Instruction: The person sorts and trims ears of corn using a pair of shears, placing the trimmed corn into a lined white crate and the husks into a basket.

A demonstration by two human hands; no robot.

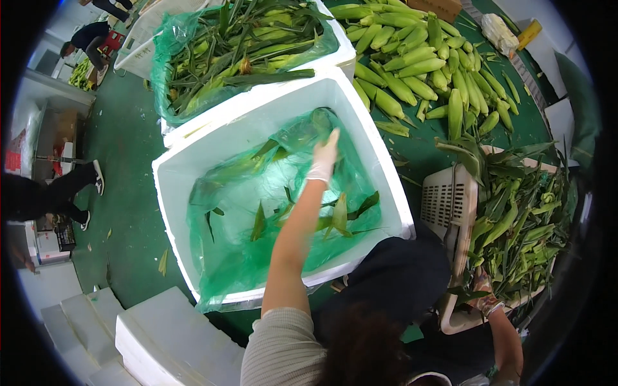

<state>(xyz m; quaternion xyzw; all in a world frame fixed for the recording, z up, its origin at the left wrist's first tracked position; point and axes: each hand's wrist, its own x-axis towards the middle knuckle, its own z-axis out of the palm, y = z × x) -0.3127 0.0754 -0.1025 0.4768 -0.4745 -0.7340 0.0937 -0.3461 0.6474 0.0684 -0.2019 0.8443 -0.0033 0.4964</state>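
Observation:
My left hand (pixel 325 157), in a thin white glove, reaches into a white foam box (pixel 285 111) at its far right part. It touches the green plastic bag (pixel 231 270) lining the box; whether the fingers grip the film is unclear. Loose corn husk leaves (pixel 340 214) lie on the bag. My right hand (pixel 484 294), in a patterned glove, is at the near left edge of a plastic basket (pixel 461 241) heaped with corn husks (pixel 512 231). Leaves partly cover its fingers, so its grip cannot be made out.
Beyond the box stands another foam box (pixel 333 67) full of leafy corn. Ears of corn (pixel 410 62) are piled on the green floor at upper right. White foam boxes (pixel 169 333) sit at lower left. A person's legs (pixel 58 190) show at left; another person (pixel 89 41) bends farther back.

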